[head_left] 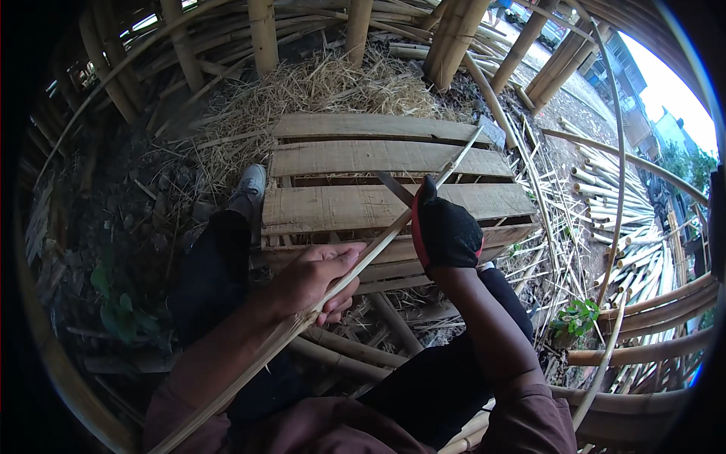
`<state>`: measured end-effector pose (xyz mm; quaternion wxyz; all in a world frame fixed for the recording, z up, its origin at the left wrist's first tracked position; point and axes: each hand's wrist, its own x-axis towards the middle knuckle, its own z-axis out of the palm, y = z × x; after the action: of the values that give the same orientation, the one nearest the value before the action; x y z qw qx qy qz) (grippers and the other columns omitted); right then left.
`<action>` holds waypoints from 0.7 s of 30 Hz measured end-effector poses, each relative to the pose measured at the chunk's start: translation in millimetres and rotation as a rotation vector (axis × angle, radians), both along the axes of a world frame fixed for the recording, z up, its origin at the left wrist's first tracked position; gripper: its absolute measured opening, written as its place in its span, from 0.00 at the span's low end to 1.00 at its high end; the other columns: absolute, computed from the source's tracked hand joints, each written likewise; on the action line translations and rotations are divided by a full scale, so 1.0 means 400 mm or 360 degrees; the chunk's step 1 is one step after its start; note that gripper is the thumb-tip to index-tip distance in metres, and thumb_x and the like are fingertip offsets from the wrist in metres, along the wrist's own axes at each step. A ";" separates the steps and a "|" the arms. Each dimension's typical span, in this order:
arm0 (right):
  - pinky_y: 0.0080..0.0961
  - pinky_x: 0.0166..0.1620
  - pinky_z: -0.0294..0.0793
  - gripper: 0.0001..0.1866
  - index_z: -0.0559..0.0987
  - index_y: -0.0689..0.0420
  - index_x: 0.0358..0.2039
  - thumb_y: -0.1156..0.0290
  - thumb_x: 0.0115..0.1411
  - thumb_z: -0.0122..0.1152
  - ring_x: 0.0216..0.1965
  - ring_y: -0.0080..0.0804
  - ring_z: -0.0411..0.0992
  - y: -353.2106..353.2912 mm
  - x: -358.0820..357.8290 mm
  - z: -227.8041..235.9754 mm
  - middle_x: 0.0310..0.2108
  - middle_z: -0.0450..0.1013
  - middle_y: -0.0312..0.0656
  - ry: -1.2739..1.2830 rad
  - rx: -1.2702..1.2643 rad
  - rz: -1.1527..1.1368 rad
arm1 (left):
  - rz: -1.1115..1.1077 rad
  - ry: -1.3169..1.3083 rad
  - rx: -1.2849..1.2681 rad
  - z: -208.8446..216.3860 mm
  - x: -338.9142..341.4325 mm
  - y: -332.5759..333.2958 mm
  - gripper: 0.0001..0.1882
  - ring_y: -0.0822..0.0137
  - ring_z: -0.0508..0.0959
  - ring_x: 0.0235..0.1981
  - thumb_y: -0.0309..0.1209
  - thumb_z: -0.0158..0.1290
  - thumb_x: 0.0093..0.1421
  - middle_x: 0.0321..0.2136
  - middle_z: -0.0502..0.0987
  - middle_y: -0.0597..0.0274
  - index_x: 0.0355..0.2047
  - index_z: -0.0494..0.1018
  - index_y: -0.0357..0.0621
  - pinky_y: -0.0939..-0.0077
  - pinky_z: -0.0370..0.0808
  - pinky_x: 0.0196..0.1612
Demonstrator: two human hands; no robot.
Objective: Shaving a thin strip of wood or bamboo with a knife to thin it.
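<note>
while the long thin pale bamboo strip [378, 246] runs diagonally from the lower left up toward the upper right, the bare left hand [321, 281] is closed around it near mid-length, fingers wrapped under, thumb on top. reads as a clamp to keep the strip from twisting or flexing. the lower end runs along the left forearm, which likely braces it.

right hand [446, 231] wears a black fabric glove with a red cuff edge and is closed on the handle of a flat grey metal knife blade [395, 189]. blade sits just beside the strip, angled up-left; cannot tell if the edge actually touches it. glove on the knife side only, probably for grip and protection.

strip hangs above a weathered wooden slat pallet [363, 159], not resting on it. legs in dark trousers straddle the work; grey shoe [248, 185] sits at the pallet's left edge. dry straw [325, 87] beyond, loose split bamboo pieces [628, 204] piled to the right, within reach.
</note>
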<state>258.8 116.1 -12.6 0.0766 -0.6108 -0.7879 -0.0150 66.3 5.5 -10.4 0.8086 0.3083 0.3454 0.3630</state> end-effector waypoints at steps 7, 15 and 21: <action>0.48 0.27 0.74 0.23 0.75 0.55 0.48 0.56 0.72 0.32 0.24 0.53 0.76 -0.065 -0.018 0.007 0.19 0.75 0.51 0.0040 0.0064 0.0186 | -0.0004 0.0058 0.0028 0.004 0.004 -0.003 0.21 0.77 0.60 0.08 0.39 0.33 0.72 0.10 0.61 0.67 0.57 0.62 0.39 0.84 0.62 0.12; 0.50 0.46 0.71 0.40 0.82 0.61 0.30 0.43 0.70 0.24 0.38 0.60 0.75 0.081 0.044 0.056 0.29 0.76 0.60 0.0276 -0.0199 -0.0319 | 0.0091 -0.0169 -0.0227 0.014 0.030 0.004 0.20 0.79 0.57 0.07 0.37 0.31 0.73 0.10 0.58 0.70 0.59 0.62 0.43 0.85 0.57 0.11; 0.51 0.41 0.72 0.34 0.80 0.60 0.36 0.49 0.71 0.25 0.35 0.58 0.76 0.127 0.068 0.020 0.30 0.77 0.58 0.0149 -0.0083 -0.0296 | 0.0135 -0.0234 -0.0253 0.002 0.026 0.013 0.21 0.79 0.57 0.07 0.37 0.32 0.73 0.10 0.59 0.70 0.61 0.61 0.43 0.85 0.56 0.11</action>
<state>286.0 166.9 -4.8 0.0957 -0.6831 -0.7236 0.0271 76.6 10.6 -9.5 0.8375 0.2009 0.3257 0.3901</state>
